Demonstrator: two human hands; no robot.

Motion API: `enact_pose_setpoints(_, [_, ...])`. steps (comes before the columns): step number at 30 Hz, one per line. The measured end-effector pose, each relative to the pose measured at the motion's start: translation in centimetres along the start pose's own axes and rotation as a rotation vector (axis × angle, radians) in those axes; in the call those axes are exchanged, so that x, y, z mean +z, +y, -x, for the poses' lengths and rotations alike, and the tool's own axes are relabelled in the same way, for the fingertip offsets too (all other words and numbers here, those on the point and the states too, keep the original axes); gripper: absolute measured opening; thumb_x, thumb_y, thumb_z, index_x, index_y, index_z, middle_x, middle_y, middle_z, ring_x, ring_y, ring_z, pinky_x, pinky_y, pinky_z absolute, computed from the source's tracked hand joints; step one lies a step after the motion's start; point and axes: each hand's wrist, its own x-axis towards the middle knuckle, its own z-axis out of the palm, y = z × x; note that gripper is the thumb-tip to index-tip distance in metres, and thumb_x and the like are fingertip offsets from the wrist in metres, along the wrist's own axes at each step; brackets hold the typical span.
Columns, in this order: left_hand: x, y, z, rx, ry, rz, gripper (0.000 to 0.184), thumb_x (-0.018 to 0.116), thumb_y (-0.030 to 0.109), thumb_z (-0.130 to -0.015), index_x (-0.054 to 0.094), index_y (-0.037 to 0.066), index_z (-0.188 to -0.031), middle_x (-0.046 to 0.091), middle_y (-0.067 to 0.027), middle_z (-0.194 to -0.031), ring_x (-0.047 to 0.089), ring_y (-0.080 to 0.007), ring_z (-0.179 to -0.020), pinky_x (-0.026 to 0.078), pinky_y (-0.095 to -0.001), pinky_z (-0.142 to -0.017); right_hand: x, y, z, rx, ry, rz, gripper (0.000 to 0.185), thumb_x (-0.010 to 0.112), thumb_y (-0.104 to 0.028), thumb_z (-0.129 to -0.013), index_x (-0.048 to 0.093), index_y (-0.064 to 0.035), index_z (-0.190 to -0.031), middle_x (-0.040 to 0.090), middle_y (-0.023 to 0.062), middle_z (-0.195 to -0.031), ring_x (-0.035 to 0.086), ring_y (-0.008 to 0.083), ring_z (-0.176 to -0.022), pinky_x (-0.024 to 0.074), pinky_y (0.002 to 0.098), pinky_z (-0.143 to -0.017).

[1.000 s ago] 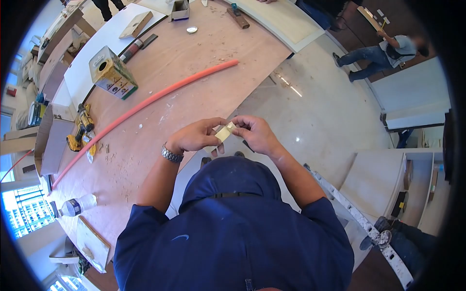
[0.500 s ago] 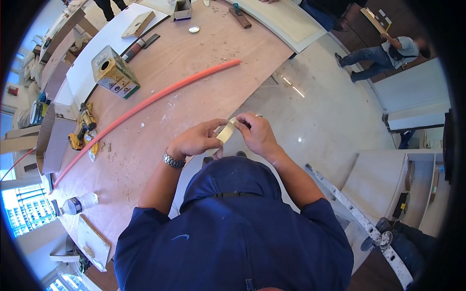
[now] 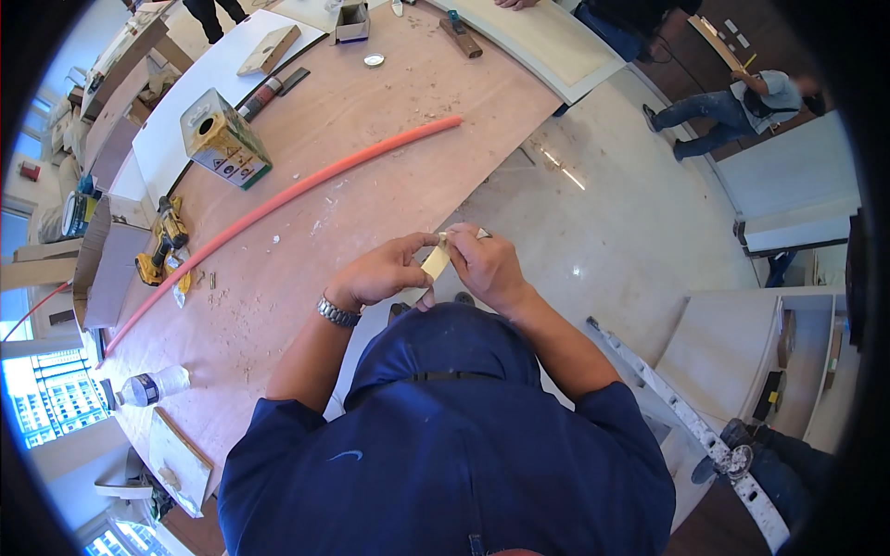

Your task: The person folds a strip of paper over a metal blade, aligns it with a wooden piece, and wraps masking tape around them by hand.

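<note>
Above the near edge of the wooden tabletop, my left hand (image 3: pixel 378 274) grips what looks like a pale yellow roll of masking tape (image 3: pixel 436 263), seen edge-on. A metal watch is on that wrist. Opposite it, my right hand (image 3: pixel 489 267) pinches the upper end of the tape between thumb and fingers and wears a ring. The fingers hide part of the roll. On the table beyond lies a long orange-red tube (image 3: pixel 320 176), curving from lower left to upper right.
The table (image 3: pixel 287 306) carries a square metal can (image 3: pixel 222 139), a yellow cordless drill (image 3: pixel 167 239), a plastic bottle (image 3: pixel 156 385) and a hand plane (image 3: pixel 460 35). A long metal level (image 3: pixel 672 408) is at right. Another person (image 3: pixel 742 107) stands at upper right.
My right hand has turned slightly inward and down, its fingers closing further over the tape's end. The left hand keeps its hold. The whole view has shifted slightly.
</note>
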Motion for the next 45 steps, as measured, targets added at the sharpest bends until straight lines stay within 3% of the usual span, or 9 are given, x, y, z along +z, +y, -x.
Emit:
enact_pose_setpoints(7, [0.6,0.0,0.1,0.005,-0.017,0.006,0.061,0.054,0.000,-0.085,0.036,-0.006,-0.142,0.071,-0.0152,-0.083,0.070,-0.0190,-0.072,0.054,-0.0278,-0.070,-0.7,-0.2,0.3,-0.084,-0.074,-0.094,0.012,0.065,0.000,-0.083,0.066,-0.0002,-0.095,0.068,0.0133,-0.098,0.067,0.0303,-0.080,0.0542,0.0354,-0.073])
enact_pose_setpoints(18, [0.3,-0.8,0.7,0.032,-0.030,-0.006,0.063,0.054,0.000,-0.084,0.036,-0.005,-0.144,0.071,-0.0145,-0.080,0.069,-0.0181,-0.069,0.054,-0.0278,-0.067,-1.7,0.2,0.7,0.335,-0.286,-0.600,0.022,0.067,-0.003,-0.089,0.065,0.0021,-0.110,0.068,0.0108,-0.106,0.066,0.0183,-0.086,0.0528,0.0281,-0.079])
enact_pose_setpoints(21, [0.4,-0.8,0.7,0.004,-0.043,-0.044,0.065,0.055,-0.002,-0.085,0.031,-0.005,-0.145,0.070,-0.0140,-0.083,0.070,-0.0196,-0.074,0.055,-0.0301,-0.069,-1.4,0.5,1.0,0.666,-0.318,-0.849,0.030,0.066,-0.002,-0.090,0.061,0.0034,-0.119,0.068,0.0101,-0.106,0.064,0.0145,-0.091,0.0531,0.0278,-0.082])
enact_pose_setpoints(27, [1.1,-0.7,0.5,-0.072,-0.008,-0.131,0.070,0.057,0.001,-0.087,0.022,-0.003,-0.147,0.070,-0.0139,-0.081,0.069,-0.0193,-0.074,0.054,-0.0296,-0.069,-1.4,0.3,0.7,0.681,-0.314,-0.751,0.037,0.068,-0.002,-0.088,0.057,0.0045,-0.123,0.068,0.0095,-0.104,0.064,0.0133,-0.090,0.0536,0.0274,-0.082])
enact_pose_setpoints(36, [1.7,-0.8,0.8,-0.053,0.023,-0.242,0.071,0.056,0.002,-0.088,0.019,-0.004,-0.148,0.070,-0.0126,-0.081,0.068,-0.0175,-0.074,0.051,-0.0279,-0.070,-1.3,0.8,0.4,0.764,-0.288,-0.652,0.026,0.070,-0.012,-0.086,0.069,0.0021,-0.107,0.072,0.0131,-0.092,0.067,0.0173,-0.083,0.0529,0.0310,-0.077])
enact_pose_setpoints(38, [1.9,-0.3,1.1,-0.044,0.027,-0.263,0.071,0.057,0.005,-0.090,0.018,-0.003,-0.149,0.070,-0.0130,-0.083,0.068,-0.0173,-0.075,0.051,-0.0282,-0.071,-1.7,0.6,0.0,0.746,-0.280,-0.663,0.021,0.069,-0.010,-0.087,0.069,0.0024,-0.104,0.071,0.0080,-0.089,0.063,0.0115,-0.080,0.0515,0.0276,-0.074])
enact_pose_setpoints(39, [1.9,-0.6,0.9,-0.010,0.057,-0.235,0.069,0.057,0.007,-0.092,0.019,-0.002,-0.149,0.070,-0.0132,-0.084,0.068,-0.0166,-0.076,0.051,-0.0281,-0.072,-1.9,0.5,-0.2,0.736,-0.276,-0.668,0.019,0.069,-0.009,-0.087,0.069,0.0025,-0.103,0.070,0.0055,-0.088,0.061,0.0087,-0.079,0.0508,0.0259,-0.072])
enact_pose_setpoints(42, [1.8,-0.9,0.5,0.075,0.146,-0.162,0.061,0.058,0.013,-0.096,0.027,-0.001,-0.147,0.070,-0.0132,-0.091,0.067,-0.0145,-0.081,0.051,-0.0278,-0.075,-2.0,0.9,-1.1,0.662,-0.276,-0.737,0.020,0.070,-0.010,-0.086,0.070,0.0005,-0.104,0.070,0.0062,-0.086,0.063,0.0122,-0.076,0.0511,0.0275,-0.071])
enact_pose_setpoints(45, [2.0,-0.4,0.0,0.142,0.252,-0.135,0.047,0.059,0.019,-0.098,0.045,-0.001,-0.137,0.069,-0.0117,-0.096,0.064,-0.0121,-0.086,0.051,-0.0282,-0.077,-3.7,0.0,-2.3,0.374,-0.205,-0.474,0.020,0.071,-0.010,-0.085,0.070,-0.0025,-0.103,0.071,0.0103,-0.084,0.067,0.0207,-0.073,0.0516,0.0309,-0.069])
